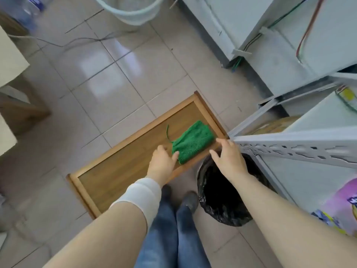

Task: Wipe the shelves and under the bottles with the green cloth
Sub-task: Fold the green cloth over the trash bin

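A folded green cloth [193, 142] lies on the right end of a wooden tray-like board [116, 171] with a raised rim. My left hand [162, 164] rests on the board, fingers apart, its thumb touching the cloth's near corner. Fingers spread, my right hand [228, 157] hovers at the board's near right edge beside the cloth, holding nothing. A grey metal shelf frame [293, 147] stands to the right. No bottles on the shelves are visible.
A bin with a black bag [222, 194] stands on the tiled floor under my right hand. A pale bucket [131, 10] and a water bottle [29, 8] are at the top. White units [270, 45] line the right side; a purple package [343, 206] sits lower right.
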A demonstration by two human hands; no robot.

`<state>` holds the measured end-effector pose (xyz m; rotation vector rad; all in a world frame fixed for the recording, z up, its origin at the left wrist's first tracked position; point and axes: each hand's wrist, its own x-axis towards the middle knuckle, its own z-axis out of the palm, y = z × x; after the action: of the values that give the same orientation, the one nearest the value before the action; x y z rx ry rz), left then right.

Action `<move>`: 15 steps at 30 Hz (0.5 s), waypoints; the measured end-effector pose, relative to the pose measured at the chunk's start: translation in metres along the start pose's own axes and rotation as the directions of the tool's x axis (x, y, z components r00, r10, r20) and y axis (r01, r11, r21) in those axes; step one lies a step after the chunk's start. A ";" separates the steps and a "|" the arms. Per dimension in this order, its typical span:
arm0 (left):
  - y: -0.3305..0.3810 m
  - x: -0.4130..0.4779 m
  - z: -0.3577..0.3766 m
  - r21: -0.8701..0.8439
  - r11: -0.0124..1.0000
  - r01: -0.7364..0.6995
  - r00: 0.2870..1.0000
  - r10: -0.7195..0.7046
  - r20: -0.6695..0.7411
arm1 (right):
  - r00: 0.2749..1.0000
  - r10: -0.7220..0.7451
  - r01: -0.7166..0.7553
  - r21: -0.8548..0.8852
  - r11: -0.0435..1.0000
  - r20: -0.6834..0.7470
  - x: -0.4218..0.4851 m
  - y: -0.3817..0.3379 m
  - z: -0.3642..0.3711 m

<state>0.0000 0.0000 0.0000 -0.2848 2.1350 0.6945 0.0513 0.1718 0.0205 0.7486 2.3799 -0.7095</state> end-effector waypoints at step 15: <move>-0.006 0.023 0.030 -0.311 0.939 -0.149 0.987 0.158 0.004 | 0.986 0.108 -0.161 0.530 0.833 0.130 0.047 0.021 0.023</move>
<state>0.0077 0.0132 -0.0349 -0.2751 2.0316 1.1231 0.0394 0.1886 -0.0323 1.0706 2.0201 -1.3500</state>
